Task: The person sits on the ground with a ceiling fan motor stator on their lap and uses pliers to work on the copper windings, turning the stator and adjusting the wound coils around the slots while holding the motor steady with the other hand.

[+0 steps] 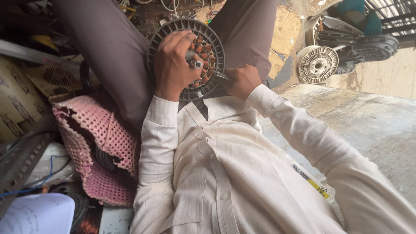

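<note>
Cream shirt sleeves (242,173) fill the foreground of the head view, both arms reaching away from the camera toward a round, dark grey motor rotor (186,58) that rests between the person's knees, against grey-brown trousers (108,47). Left hand (174,65) lies spread over the rotor's open face, fingers (184,41) curled across the ring of copper-coloured windings and closed around the short metal shaft (197,63) at the hub, so the shaft's end pokes out just beside the thumb. Right hand (242,80) is closed in a fist around a thin metal tool (222,76), whose tip touches the rotor's lower right rim; how much of the tool sits inside the fist cannot be told. Beside the left sleeve sits a pink woven bag (97,143), its mouth open, with sheets of cardboard (17,99) and a blue wire (39,184) farther left. Well apart to the right, on the bare concrete floor (372,125), a pale ribbed rotor disc (318,65) leans near other grey machine parts (368,43).
</note>
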The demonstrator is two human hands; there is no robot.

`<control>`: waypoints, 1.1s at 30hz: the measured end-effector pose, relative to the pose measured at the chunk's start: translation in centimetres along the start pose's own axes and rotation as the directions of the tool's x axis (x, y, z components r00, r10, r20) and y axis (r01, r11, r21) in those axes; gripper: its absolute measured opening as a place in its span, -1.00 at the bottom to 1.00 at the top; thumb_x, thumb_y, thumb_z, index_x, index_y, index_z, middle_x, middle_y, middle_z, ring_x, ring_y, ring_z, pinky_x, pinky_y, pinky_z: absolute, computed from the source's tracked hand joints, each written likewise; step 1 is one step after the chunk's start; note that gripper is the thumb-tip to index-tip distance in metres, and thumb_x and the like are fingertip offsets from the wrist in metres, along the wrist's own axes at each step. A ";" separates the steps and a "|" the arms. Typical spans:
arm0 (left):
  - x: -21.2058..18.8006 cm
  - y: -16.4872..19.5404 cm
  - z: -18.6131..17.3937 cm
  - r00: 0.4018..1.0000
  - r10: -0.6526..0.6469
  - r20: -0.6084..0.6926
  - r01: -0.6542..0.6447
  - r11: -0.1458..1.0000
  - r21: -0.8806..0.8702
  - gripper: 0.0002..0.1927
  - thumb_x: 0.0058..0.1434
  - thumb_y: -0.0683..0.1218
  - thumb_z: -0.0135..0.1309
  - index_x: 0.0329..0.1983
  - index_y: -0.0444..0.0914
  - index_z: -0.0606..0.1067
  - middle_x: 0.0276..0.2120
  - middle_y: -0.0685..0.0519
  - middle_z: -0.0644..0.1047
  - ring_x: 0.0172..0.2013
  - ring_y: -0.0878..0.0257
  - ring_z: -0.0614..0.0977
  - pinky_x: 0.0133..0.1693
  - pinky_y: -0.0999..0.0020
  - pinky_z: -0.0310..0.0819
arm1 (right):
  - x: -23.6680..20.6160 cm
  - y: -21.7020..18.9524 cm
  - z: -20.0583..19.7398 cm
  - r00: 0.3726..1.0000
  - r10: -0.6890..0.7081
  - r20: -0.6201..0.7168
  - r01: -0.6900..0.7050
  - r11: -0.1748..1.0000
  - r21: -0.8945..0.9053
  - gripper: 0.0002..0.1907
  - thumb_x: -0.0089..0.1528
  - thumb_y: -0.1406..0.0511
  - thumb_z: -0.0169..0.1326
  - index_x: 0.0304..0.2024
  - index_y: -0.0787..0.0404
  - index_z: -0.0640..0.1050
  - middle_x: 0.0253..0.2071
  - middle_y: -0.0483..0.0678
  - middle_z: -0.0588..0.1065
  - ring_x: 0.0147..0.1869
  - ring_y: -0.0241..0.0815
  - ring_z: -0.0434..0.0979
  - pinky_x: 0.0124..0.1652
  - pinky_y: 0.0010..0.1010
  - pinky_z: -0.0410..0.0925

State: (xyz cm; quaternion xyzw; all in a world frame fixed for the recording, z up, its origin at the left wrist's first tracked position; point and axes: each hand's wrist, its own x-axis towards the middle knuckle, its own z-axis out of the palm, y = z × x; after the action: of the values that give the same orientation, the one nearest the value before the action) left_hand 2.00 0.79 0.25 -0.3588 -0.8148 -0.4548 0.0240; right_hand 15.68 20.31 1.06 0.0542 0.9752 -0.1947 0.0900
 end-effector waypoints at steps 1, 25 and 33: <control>-0.1 0.1 0.0 1.000 -0.008 -0.006 0.008 1.000 0.001 -0.61 0.05 -0.20 0.15 -0.02 -0.40 0.56 -0.01 -0.18 0.60 0.03 -0.12 0.62 0.14 0.08 0.48 | 0.0 0.1 0.1 1.000 -0.007 -0.013 0.007 1.000 -0.002 -0.82 0.05 0.18 0.29 -0.44 0.12 0.60 -0.55 0.08 0.52 -0.44 0.19 0.56 -0.36 -0.04 0.42; 0.9 -0.4 -0.1 0.999 -0.031 0.034 0.030 0.999 0.040 -0.62 0.14 -0.19 0.14 0.05 -0.39 0.54 0.07 -0.17 0.59 0.09 -0.10 0.61 0.20 0.07 0.48 | -1.3 3.1 -3.8 0.971 -0.158 0.179 0.113 0.964 0.241 -0.75 0.30 0.23 0.16 -0.24 0.33 0.52 -0.31 0.14 0.47 -0.24 0.24 0.52 -0.25 -0.01 0.36; 0.9 -0.4 0.3 0.999 -0.035 0.007 0.035 0.998 0.058 -0.65 0.16 -0.19 0.15 0.03 -0.39 0.54 0.07 -0.16 0.59 0.10 -0.10 0.62 0.22 0.08 0.49 | 1.2 4.0 -7.2 0.888 -0.261 0.379 0.165 0.949 0.268 -0.69 0.31 0.21 0.10 -0.27 0.38 0.60 -0.11 0.15 0.53 -0.27 0.13 0.55 -0.16 -0.07 0.38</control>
State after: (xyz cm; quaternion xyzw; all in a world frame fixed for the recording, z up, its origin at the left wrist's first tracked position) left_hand 1.22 1.41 0.09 -0.3455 -0.8339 -0.4298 0.0231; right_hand 13.92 26.91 5.85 -0.0859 0.9055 -0.3213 0.2635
